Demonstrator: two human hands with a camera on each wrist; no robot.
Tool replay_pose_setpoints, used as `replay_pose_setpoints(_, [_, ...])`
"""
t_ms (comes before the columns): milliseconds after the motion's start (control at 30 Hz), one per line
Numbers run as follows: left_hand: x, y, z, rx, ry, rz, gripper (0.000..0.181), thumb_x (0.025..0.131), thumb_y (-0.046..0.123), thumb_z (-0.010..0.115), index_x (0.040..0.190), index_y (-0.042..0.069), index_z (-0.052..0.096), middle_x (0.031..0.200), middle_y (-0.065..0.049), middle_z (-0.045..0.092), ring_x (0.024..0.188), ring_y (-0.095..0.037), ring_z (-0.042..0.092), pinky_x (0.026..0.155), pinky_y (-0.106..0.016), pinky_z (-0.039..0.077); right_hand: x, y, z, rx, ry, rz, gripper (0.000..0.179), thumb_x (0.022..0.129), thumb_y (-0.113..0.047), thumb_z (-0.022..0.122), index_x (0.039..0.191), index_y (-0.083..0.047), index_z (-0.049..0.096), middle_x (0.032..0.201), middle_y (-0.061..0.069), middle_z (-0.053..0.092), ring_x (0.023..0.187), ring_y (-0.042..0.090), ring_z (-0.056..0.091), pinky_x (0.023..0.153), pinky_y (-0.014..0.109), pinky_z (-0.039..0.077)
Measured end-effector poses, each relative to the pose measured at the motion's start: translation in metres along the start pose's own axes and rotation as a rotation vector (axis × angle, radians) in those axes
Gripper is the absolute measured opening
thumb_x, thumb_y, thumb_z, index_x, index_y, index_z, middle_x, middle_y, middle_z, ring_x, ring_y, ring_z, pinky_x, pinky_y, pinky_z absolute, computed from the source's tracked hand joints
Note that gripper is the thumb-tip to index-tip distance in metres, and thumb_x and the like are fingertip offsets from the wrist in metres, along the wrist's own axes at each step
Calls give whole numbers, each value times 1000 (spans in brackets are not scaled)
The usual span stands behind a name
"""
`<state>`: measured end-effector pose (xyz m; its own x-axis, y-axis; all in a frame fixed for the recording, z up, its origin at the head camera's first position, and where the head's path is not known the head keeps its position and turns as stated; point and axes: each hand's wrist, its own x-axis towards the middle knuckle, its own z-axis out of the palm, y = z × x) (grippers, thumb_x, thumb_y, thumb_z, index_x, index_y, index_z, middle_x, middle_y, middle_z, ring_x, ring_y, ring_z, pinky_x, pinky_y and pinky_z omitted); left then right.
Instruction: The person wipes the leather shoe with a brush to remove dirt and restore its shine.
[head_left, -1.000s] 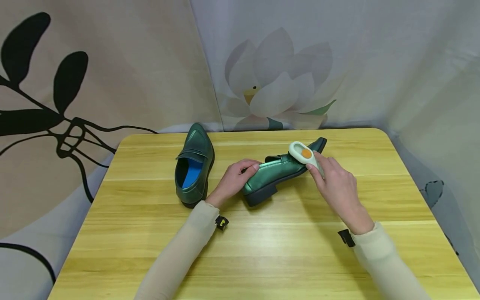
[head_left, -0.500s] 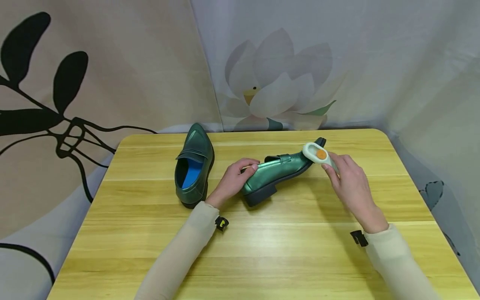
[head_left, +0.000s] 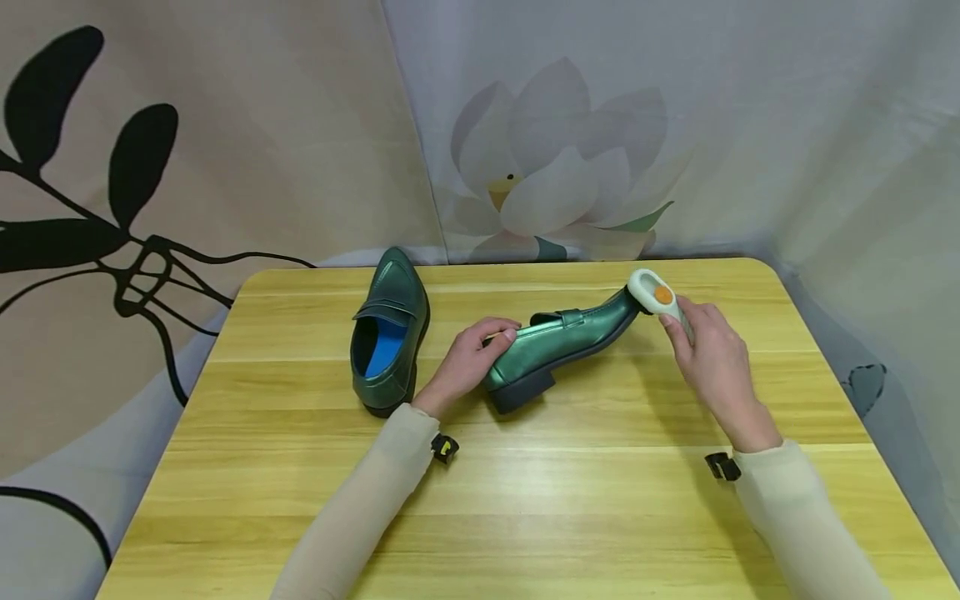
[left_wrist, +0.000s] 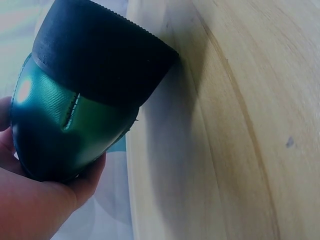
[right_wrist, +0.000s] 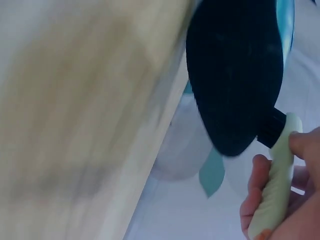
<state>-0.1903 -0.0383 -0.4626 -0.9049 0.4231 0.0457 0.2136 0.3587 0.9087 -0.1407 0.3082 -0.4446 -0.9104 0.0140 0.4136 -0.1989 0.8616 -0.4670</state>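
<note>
My left hand (head_left: 471, 358) grips the heel end of a metallic green loafer (head_left: 573, 340), thumb and fingers on opposite sides of its opening. This shoe is tilted, toe raised off the table and pointing right. In the left wrist view its black heel block (left_wrist: 102, 52) faces the camera. At the toe, my right hand (head_left: 716, 358) holds a small pale shoe brush (head_left: 663, 296) with an orange spot. Its dark bristles (right_wrist: 272, 128) meet the toe's edge beside the black sole (right_wrist: 237, 75) in the right wrist view.
A matching green loafer (head_left: 395, 287) with a blue insole stands upright on the wooden table (head_left: 570, 500), left of my left hand. Behind the table's far edge hangs a pale curtain (head_left: 300, 125) printed with leaves and a flower.
My right hand has moved right with the shoe brush, from the front upper of the held loafer out to its toe tip. The left hand and both shoes stay in place.
</note>
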Motion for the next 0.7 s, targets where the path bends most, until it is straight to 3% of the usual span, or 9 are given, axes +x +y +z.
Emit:
replay_pose_setpoints(200, [1, -1, 0, -7, 11, -7, 35, 110, 26, 54, 132, 4, 69, 137, -11, 64, 133, -28, 54, 113, -49, 40, -29, -23, 10, 14, 34, -140, 42, 98, -11, 72, 134, 6, 61, 101, 22, 65, 72, 32, 58, 58, 50, 49])
replay_pose_setpoints(333, [1, -1, 0, -5, 15, -10, 34, 110, 27, 54, 131, 5, 69, 137, -12, 64, 133, -29, 55, 113, -49, 40, -37, -34, 16, 31, 16, -231, 47, 93, -9, 78, 135, 4, 62, 102, 19, 67, 76, 30, 62, 59, 47, 53])
replay_pose_setpoints(567, [0, 0, 1, -2, 12, -5, 34, 110, 27, 54, 131, 6, 70, 136, -11, 64, 132, -28, 55, 113, -48, 41, -33, -35, 19, 43, 83, -144, 44, 92, -7, 78, 131, 7, 62, 99, 22, 65, 74, 32, 58, 57, 49, 49])
replay_pose_setpoints(700, [0, -1, 1, -3, 21, -1, 34, 110, 27, 54, 130, 6, 70, 136, -11, 65, 132, -29, 56, 113, -48, 41, -35, -39, 22, 51, 42, -183, 45, 93, -8, 78, 130, 9, 60, 98, 23, 64, 72, 31, 57, 57, 47, 51])
